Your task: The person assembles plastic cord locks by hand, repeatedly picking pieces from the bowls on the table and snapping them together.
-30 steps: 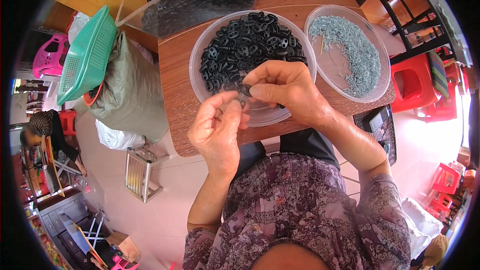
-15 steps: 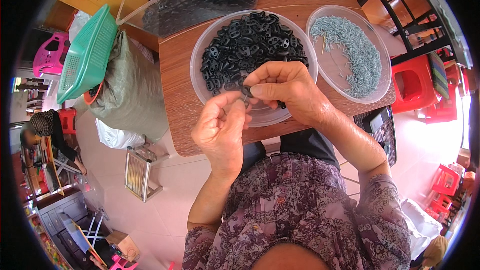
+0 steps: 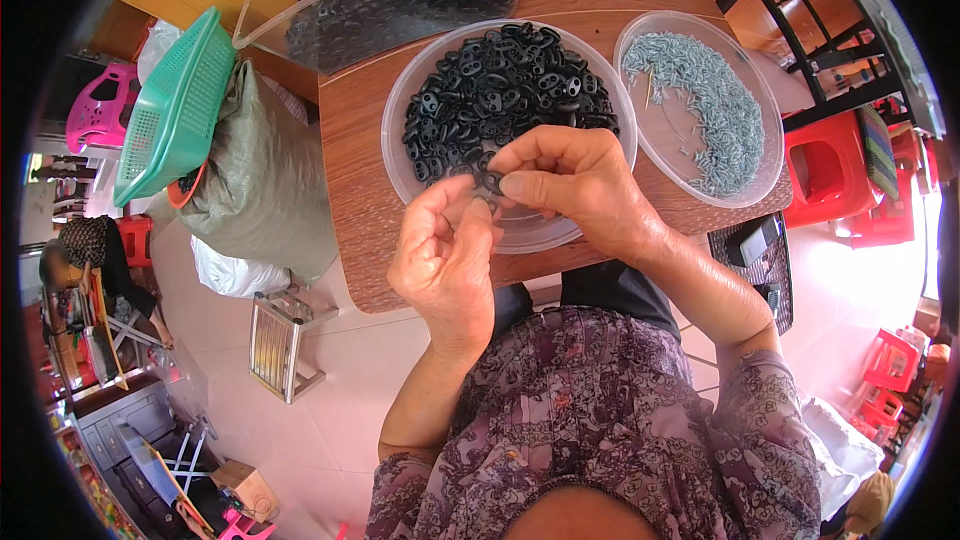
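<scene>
Over the bowl (image 3: 535, 232), the right hand (image 3: 580, 185) pinches one part (image 3: 489, 181); the left hand (image 3: 445, 255)'s hold is unclear; plenty inside seem unworked.

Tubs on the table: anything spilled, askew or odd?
One oddity: a thin tan sliver lies at the left end of the small grey-blue pieces in the right-hand tub, unlike them in colour and length. Can't tell what it is. The black pieces beside it: nothing stands out.
</scene>
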The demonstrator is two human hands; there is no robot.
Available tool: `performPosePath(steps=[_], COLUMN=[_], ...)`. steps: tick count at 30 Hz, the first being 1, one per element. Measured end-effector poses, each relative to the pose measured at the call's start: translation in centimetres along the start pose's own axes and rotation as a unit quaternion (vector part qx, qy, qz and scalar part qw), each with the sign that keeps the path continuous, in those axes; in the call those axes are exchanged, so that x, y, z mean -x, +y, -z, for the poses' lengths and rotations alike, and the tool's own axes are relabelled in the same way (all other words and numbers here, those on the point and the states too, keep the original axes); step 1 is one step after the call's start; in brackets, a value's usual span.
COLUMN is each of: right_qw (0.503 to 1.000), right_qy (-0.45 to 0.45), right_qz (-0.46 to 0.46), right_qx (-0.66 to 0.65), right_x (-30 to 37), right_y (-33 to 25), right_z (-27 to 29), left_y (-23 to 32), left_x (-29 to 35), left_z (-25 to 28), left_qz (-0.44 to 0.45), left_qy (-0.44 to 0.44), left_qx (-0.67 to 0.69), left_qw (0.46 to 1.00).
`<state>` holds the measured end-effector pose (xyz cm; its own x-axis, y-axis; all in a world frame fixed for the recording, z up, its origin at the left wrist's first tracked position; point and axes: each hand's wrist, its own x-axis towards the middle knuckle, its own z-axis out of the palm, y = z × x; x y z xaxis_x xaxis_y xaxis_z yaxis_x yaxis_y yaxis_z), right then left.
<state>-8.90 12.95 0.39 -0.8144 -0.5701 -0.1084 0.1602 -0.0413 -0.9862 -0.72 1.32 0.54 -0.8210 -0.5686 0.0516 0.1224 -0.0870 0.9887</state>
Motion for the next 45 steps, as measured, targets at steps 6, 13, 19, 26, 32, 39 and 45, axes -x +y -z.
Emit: performPosePath(steps=[6,13,19,26,32,39,45], right_qw=[1.0,0.997,0.99,0.952,0.932,0.902,0.913], right_qy=[0.0,0.022,0.034,0.067,0.092,0.122,0.12], right_qz=[0.026,0.068,0.099,0.209,0.255,0.317,0.299], right_qx=[0.015,0.038,0.099,0.215,0.241,0.267,0.248], right_x=[0.1,0.3,1.1,1.5,1.6,1.5,1.7], right_y=[-0.2,0.4,0.5,0.9,1.2,1.7,1.9], right_z=[-0.1,-0.7,-1.1,-1.5,-1.9,-2.0,-2.0], left_y=[-0.4,-0.6,-0.8,-0.5,-0.4,-0.5,-1.0], left_x=[0.0,-0.1,-0.3,-0.2,0.1,0.0,-0.1], left_z=[0.1,-0.2,-0.5,-0.5,-1.0,-0.4,0.3], left_qz=[-0.01,-0.013,-0.005,0.047,0.05,0.042,0.014], left_qy=[-0.015,-0.003,0.004,-0.018,0.012,-0.022,-0.06], left_qx=[0.008,0.03,0.063,0.125,0.117,0.103,0.048], left_qw=[1.0,0.999,0.998,0.991,0.992,0.994,0.997])
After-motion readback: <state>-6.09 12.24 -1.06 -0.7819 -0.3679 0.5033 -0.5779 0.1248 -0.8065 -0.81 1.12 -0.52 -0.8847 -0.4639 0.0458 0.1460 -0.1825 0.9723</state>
